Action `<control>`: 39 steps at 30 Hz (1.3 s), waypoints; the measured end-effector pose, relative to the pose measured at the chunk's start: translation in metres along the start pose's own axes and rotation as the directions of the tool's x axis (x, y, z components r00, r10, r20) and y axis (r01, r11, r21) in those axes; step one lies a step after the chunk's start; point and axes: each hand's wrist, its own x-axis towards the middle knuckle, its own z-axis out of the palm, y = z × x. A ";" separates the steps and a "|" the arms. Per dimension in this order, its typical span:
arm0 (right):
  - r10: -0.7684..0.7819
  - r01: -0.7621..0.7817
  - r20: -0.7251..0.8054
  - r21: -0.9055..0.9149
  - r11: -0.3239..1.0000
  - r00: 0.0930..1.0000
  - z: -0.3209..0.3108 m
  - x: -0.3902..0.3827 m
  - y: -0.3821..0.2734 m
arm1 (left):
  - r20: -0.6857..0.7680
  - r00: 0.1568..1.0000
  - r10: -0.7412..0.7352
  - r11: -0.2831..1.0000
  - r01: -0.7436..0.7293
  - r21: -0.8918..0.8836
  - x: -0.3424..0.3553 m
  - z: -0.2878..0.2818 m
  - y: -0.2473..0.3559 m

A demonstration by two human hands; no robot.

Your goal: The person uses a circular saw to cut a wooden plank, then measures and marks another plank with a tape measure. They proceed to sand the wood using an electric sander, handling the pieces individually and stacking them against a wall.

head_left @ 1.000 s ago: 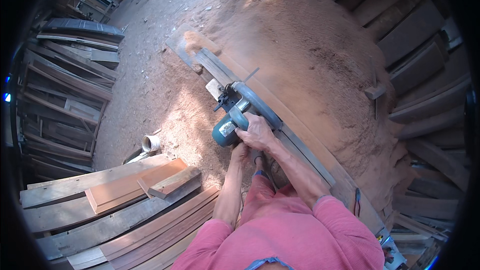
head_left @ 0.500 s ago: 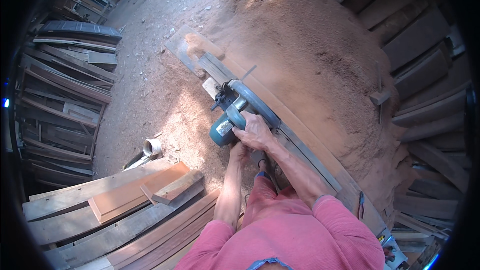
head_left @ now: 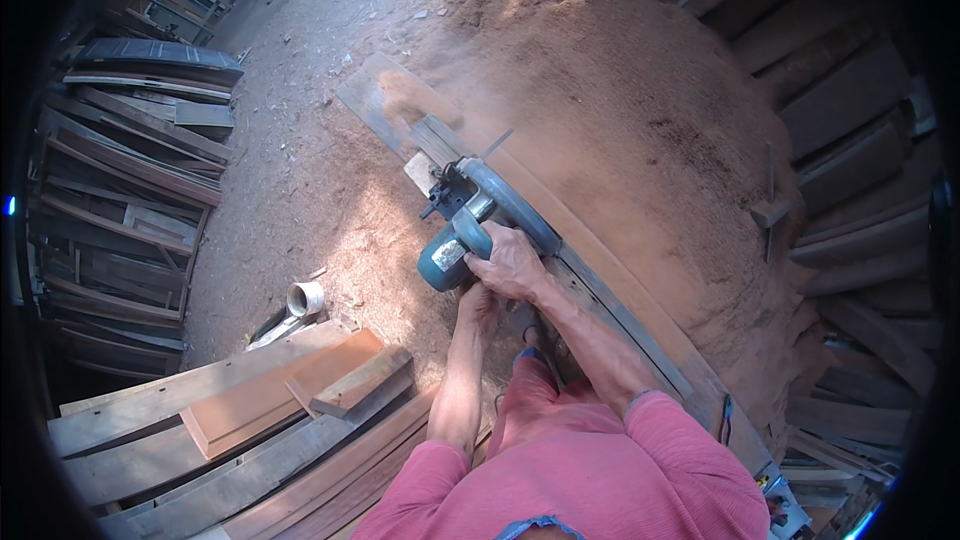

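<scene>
One teal circular saw [head_left: 483,208] sits over a long board [head_left: 625,287] beside a sawdust heap [head_left: 650,120]; the right hand [head_left: 512,265] wraps its grip around the handle [head_left: 469,229], while the left hand's [head_left: 479,304] grip, tucked below, is too hidden to tell.

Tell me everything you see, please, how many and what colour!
Power saw: one, teal and grey, middle
Long beam: one, grey, under the saw
Wide board: one, brown, beside the beam
Sawdust heap: one, reddish brown, upper right
Small tool: one, blue and dark, lower right
Round tube: one, whitish, left of centre
Panel: one, orange-brown, lower left
Short block: one, brown, by the panel
Left boards: many, brown and grey, left side
Right boards: many, dark brown, right side
Shirt: one, pink, bottom middle
Right fingers: several, bare, on the saw
Left fingers: mostly hidden, bare, by the saw
</scene>
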 end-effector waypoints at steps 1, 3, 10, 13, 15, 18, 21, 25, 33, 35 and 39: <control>-0.004 0.004 -0.002 0.001 1.000 1.000 0.002 0.006 -0.002 | 0.003 1.000 -0.011 1.000 0.011 0.005 0.004 0.001 0.006; -0.005 0.005 -0.014 -0.010 1.000 1.000 0.004 0.019 -0.005 | 0.030 1.000 -0.009 1.000 0.010 -0.015 0.013 0.004 0.015; 0.008 -0.007 0.020 -0.021 1.000 1.000 0.019 0.044 -0.018 | 0.085 0.996 0.007 1.000 -0.006 -0.015 0.057 -0.041 0.017; 0.030 -0.029 0.017 -0.012 0.999 0.999 0.022 0.046 -0.015 | 0.046 0.998 0.039 0.998 -0.037 -0.055 0.050 -0.032 0.025; 0.042 -0.042 0.010 -0.016 0.999 0.999 0.025 0.050 -0.014 | -0.011 0.999 -0.032 0.998 0.031 -0.061 0.048 -0.027 0.034; 0.019 -0.019 0.007 -0.030 0.999 1.000 0.032 0.066 -0.018 | -0.001 1.000 -0.004 1.000 0.003 -0.031 0.056 -0.027 0.045; 0.016 -0.016 0.017 -0.028 0.999 1.000 0.039 0.078 -0.023 | -0.023 0.998 -0.060 0.998 0.061 0.024 0.067 -0.035 0.061; -0.030 0.030 -0.003 -0.043 0.999 1.000 0.044 0.080 -0.025 | -0.069 0.997 -0.021 1.000 0.021 0.008 0.062 -0.028 0.065; -0.024 0.024 0.006 -0.005 1.000 1.000 0.057 0.130 -0.027 | -0.064 0.998 -0.003 1.000 0.004 0.016 0.110 -0.034 0.096; -0.022 0.022 0.008 0.001 1.000 1.000 0.059 0.146 -0.031 | -0.046 0.999 0.021 1.000 -0.020 0.015 0.126 -0.035 0.105; -0.009 0.009 0.011 -0.006 1.000 1.000 0.060 0.174 -0.041 | -0.082 0.997 0.011 1.000 -0.011 0.006 0.150 -0.028 0.123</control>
